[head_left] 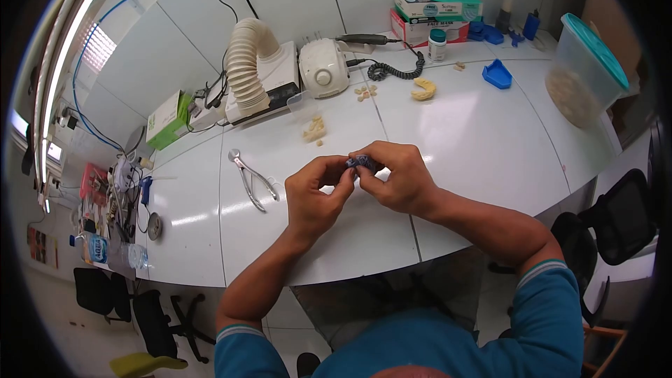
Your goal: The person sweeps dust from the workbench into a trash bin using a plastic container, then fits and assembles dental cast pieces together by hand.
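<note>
Your left hand and right hand meet over the near-middle of the tabletop, fingers of both pinched nearly closed on one small dark piece. Thumbs sit on the near side, index fingers curl over from the far side; the piece is mostly covered, so can't tell its full shape. It's held between your fingertips, forearms coming in from the near edge. Just left of your left hand: metal pliers, lying flat, handles spread and toward you. Beyond your hands, a clear tray with yellowish pieces at its near end, plus one small loose piece nearer you. More small pale pieces lie farther back, right of that, then a yellow arch-shaped piece and a blue tray. Back row: ribbed hose on its white unit, rounded white control box, dark handpiece with coiled cord, green-capped bottle beside the stacked boxes. Far right: teal-lidded tub, pale contents showing through. Far left: green-and-white box, with a water bottle nearer you.
</note>
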`<state>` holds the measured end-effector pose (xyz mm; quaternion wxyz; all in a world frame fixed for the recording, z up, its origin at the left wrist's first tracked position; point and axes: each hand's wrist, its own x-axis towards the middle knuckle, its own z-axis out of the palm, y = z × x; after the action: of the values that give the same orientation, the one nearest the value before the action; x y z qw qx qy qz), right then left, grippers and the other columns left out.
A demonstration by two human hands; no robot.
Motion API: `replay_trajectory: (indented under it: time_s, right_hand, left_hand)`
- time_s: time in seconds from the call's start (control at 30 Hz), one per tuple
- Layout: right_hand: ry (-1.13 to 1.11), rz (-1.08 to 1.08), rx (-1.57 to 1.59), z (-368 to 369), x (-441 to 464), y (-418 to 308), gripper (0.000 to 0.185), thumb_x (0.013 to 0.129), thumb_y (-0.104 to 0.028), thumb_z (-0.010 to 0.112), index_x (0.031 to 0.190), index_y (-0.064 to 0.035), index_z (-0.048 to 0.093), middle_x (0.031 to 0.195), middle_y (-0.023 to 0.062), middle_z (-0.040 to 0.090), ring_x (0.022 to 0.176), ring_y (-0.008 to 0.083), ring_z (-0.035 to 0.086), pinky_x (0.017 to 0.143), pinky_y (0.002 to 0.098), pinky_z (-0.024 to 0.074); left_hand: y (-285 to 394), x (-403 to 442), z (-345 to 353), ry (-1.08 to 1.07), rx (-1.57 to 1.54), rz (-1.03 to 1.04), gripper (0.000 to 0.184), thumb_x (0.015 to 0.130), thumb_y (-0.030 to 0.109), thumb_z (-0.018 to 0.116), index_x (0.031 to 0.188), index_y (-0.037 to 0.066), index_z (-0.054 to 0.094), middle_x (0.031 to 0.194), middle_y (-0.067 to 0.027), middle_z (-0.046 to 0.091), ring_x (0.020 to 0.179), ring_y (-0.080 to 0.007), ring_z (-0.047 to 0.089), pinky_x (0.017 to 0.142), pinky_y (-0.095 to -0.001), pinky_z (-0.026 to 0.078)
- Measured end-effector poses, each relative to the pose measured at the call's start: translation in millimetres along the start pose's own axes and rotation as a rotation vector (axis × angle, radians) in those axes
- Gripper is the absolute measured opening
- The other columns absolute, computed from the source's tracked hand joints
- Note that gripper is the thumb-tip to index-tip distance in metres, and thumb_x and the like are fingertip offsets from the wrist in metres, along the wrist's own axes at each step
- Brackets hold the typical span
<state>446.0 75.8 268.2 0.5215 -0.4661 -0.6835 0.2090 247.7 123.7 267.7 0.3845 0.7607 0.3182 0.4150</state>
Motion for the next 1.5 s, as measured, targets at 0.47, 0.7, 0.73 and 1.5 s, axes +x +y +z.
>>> replay_trajectory:
  time_s: [0.47, 0.7, 0.73, 1.5]
  right_hand:
    - [0.053, 0.006, 0.020, -0.4, -1.9, -1.1, 0.019, 0.091, -0.010, 0.079, 0.100, 0.0066, 0.076, 0.083, 0.0192, 0.076, 0.075, 0.0268, 0.080, 0.070, 0.0348, 0.0632]
    - [0.055, 0.019, 0.038, -0.2, -3.7, -3.6, 0.018, 0.090, -0.009, 0.079, 0.099, 0.0061, 0.076, 0.083, 0.0186, 0.076, 0.075, 0.0269, 0.080, 0.070, 0.0343, 0.0636]
    - [0.056, 0.026, 0.040, 0.1, -4.2, -4.0, 0.018, 0.090, -0.009, 0.079, 0.099, 0.0059, 0.077, 0.082, 0.0185, 0.076, 0.074, 0.0267, 0.080, 0.070, 0.0343, 0.0637]
    - [0.030, 0.107, 0.152, 1.5, -6.4, 4.4, 0.018, 0.089, -0.009, 0.079, 0.098, 0.0061, 0.078, 0.073, 0.0129, 0.075, 0.065, 0.0118, 0.070, 0.061, 0.0295, 0.0560]
  left_hand:
    - [0.5, -0.7, -1.8, -0.036, 0.008, 0.055, 0.023, 0.098, -0.005, 0.074, 0.121, -0.007, 0.073, 0.108, -0.0134, 0.081, 0.099, -0.0175, 0.080, 0.091, -0.0301, 0.064]
    - [-2.3, -3.9, 4.4, 0.023, -0.033, 0.075, 0.022, 0.093, -0.001, 0.077, 0.115, -0.003, 0.076, 0.101, -0.0125, 0.080, 0.091, -0.0205, 0.082, 0.083, -0.0310, 0.064]
    - [-2.4, -4.7, 5.2, 0.029, -0.032, 0.072, 0.022, 0.093, -0.001, 0.077, 0.115, -0.003, 0.076, 0.101, -0.0126, 0.080, 0.091, -0.0208, 0.082, 0.082, -0.0312, 0.064]
    - [-0.1, -5.0, 3.4, -0.025, 0.059, 0.078, 0.021, 0.095, -0.007, 0.073, 0.116, -0.008, 0.072, 0.104, -0.0116, 0.080, 0.095, -0.0154, 0.079, 0.089, -0.0290, 0.063]
